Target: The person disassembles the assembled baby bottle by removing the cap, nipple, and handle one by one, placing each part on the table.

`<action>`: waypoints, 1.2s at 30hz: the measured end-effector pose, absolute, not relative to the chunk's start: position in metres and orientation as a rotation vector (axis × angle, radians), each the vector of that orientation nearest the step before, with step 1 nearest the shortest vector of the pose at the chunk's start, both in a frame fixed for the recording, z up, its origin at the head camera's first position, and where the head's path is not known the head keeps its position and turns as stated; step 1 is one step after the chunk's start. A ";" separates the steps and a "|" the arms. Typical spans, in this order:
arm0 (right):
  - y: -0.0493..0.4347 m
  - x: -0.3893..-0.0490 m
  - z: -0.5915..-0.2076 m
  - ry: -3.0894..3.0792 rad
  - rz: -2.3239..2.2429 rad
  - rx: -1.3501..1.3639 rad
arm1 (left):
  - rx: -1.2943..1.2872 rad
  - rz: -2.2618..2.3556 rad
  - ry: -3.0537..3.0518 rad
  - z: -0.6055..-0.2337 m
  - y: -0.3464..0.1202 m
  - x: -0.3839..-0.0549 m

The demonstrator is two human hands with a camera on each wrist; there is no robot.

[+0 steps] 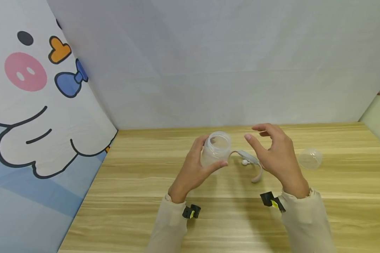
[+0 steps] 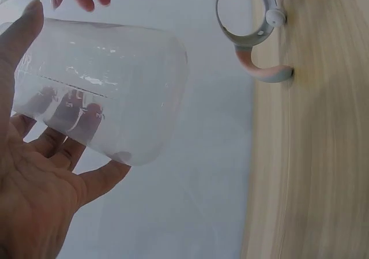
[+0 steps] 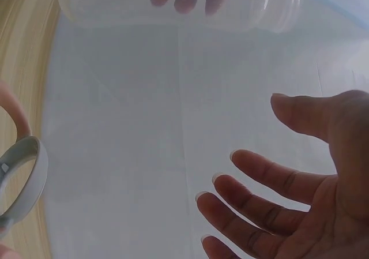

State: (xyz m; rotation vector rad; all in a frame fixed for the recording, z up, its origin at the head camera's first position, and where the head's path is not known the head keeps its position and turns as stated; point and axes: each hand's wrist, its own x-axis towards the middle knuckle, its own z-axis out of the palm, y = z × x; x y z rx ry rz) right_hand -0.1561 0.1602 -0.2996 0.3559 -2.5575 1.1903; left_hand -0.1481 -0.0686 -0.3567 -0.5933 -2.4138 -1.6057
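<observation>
My left hand (image 1: 191,170) grips a clear, wide-mouthed bottle (image 1: 213,159), its thumb and fingers on either side of the wall. The bottle's mouth is uncovered, and faint printed markings show on its side in the left wrist view. Off to the bottle's right, my right hand (image 1: 280,158) hovers with fingers spread and loosely bent, touching nothing. On the table between and beyond the hands stands a grey ring with curved pink handles (image 1: 247,156). A small white ball (image 1: 245,162) sits at the ring.
A clear dome-shaped cap (image 1: 310,158) lies on the wood-grain table (image 1: 139,211), right of my right hand. Behind the table hangs a pale cloth wall (image 1: 215,70). A cartoon-printed cloth (image 1: 35,123) stands along the left side.
</observation>
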 end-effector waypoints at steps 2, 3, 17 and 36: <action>0.161 -0.156 -0.299 -2.553 1.189 0.356 | -0.565 -1.598 -2.408 -0.358 -0.068 -0.150; 0.161 -0.156 -0.300 -2.551 1.189 0.356 | -0.550 -1.599 -2.405 -0.359 -0.068 -0.150; 0.161 -0.156 -0.301 -2.554 1.187 0.366 | -0.395 -1.565 -2.524 -0.373 -0.070 -0.156; 0.157 -0.158 -0.305 -2.557 1.208 0.369 | -0.211 -1.379 -2.663 -0.389 -0.072 -0.158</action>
